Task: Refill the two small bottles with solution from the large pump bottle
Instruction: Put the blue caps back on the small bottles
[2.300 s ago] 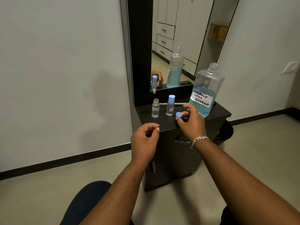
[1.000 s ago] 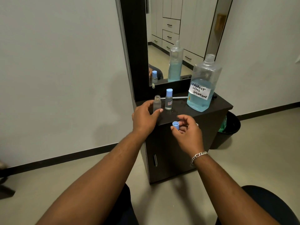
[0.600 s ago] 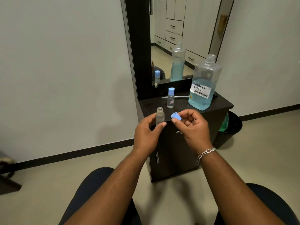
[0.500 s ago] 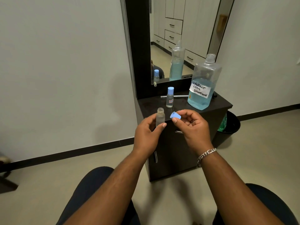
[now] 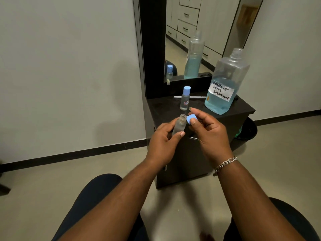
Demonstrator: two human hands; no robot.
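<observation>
The dark wooden bench (image 5: 243, 108) stands beyond both hands, under a tall mirror. On it, past the right hand (image 5: 206, 131) and off to its right, sits the large square clear plastic bottle (image 5: 224, 84), about a third full of blue liquid, with a handwritten label and an open neck (no pump fitted that I can see). I'd judge it heavy and a little sloshy; it wants a grip round the flat-sided body below the shoulder, probably with a second hand steadying. Just beyond the fingertips stands the small clear bottle with the light blue cap (image 5: 185, 100), upright and closed. The left hand (image 5: 163, 143) is wrapped round the small frosted uncapped bottle (image 5: 178, 126), tilted slightly toward the right hand; light, stiff, smooth enough to slip, best pinched at mid-body. The right hand pinches the small light blue cap (image 5: 190, 119) between thumb and forefinger, touching the bottle's mouth.
</observation>
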